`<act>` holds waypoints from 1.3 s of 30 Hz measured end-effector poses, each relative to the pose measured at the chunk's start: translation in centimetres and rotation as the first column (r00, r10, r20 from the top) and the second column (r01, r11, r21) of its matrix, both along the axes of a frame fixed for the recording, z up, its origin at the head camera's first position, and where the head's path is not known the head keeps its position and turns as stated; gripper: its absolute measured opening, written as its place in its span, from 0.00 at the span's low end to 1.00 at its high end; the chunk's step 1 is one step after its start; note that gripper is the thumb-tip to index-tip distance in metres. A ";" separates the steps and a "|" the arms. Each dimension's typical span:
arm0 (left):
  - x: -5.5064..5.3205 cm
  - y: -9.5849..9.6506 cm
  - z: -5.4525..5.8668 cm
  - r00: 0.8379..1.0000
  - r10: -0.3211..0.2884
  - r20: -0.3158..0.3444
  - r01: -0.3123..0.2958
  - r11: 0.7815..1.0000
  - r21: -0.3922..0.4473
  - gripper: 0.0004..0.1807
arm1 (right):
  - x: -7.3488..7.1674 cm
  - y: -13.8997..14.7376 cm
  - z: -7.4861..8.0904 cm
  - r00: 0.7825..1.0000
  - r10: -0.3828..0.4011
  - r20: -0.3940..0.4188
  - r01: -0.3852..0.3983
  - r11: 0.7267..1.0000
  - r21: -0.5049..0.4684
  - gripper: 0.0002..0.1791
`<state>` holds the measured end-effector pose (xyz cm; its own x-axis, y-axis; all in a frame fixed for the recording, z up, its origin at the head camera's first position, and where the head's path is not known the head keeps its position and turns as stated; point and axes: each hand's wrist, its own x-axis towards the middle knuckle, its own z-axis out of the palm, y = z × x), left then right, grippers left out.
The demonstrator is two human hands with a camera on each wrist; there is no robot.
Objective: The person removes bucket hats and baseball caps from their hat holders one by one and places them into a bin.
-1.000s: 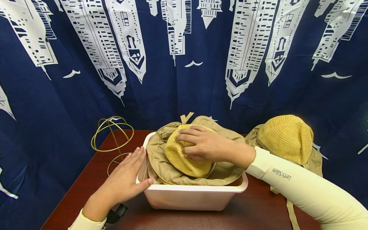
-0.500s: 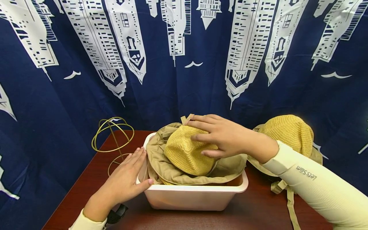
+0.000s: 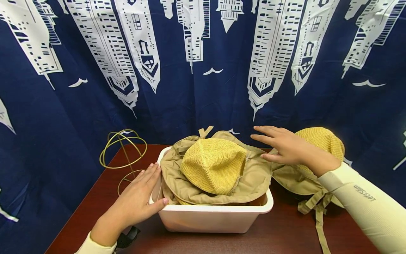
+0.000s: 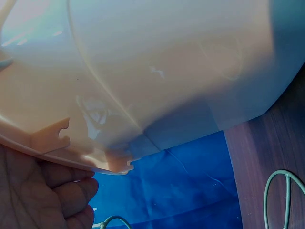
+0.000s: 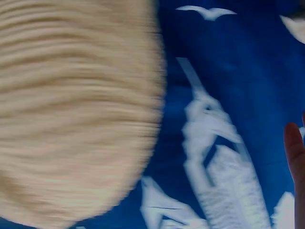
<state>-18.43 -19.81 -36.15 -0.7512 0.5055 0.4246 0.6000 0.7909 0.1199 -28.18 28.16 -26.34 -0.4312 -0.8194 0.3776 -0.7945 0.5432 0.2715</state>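
A yellow knit sun hat with a wide khaki brim lies in a white plastic basin, its crown slightly dented. My left hand rests with straight fingers on the basin's left rim; in the left wrist view those fingers lie along the basin's edge. My right hand is in the air, fingers spread and holding nothing, in front of a second yellow hat at the right. That hat's ribbed crown looms large in the right wrist view.
A yellow wire hat stand stands left of the basin on the dark red table. Khaki ties hang from the right hat over the table. A blue curtain printed with white buildings hangs behind.
My right hand has lifted off the hat in the basin and moved right, toward the second hat. My left hand has stayed on the basin rim.
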 end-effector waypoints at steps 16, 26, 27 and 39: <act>0.1 0.3 -0.2 0.999 0.002 0.033 -0.002 1.000 0.004 0.48 | -0.7 3.2 -3.0 0.998 -0.068 -0.003 0.068 0.997 0.035 0.36; 0.0 0.2 0.1 1.000 -0.004 0.005 0.004 1.000 0.004 0.49 | -0.4 -1.2 -0.1 0.995 0.040 -0.087 -0.030 0.993 0.110 0.44; 0.0 0.2 0.1 1.000 -0.006 0.003 0.006 1.000 0.005 0.49 | -0.4 -1.8 0.2 0.994 0.046 -0.098 -0.033 0.991 0.133 0.45; -0.1 0.0 -0.2 1.000 -0.004 -0.007 0.004 1.000 0.005 0.49 | -0.6 -9.4 1.1 0.959 0.198 -0.202 -0.090 0.890 0.446 0.55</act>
<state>-18.51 -19.80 -36.31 -0.7460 0.5062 0.4327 0.6039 0.7880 0.1195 -28.80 18.73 -25.26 -0.2388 -0.9697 0.0508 -0.7377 0.2152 0.6399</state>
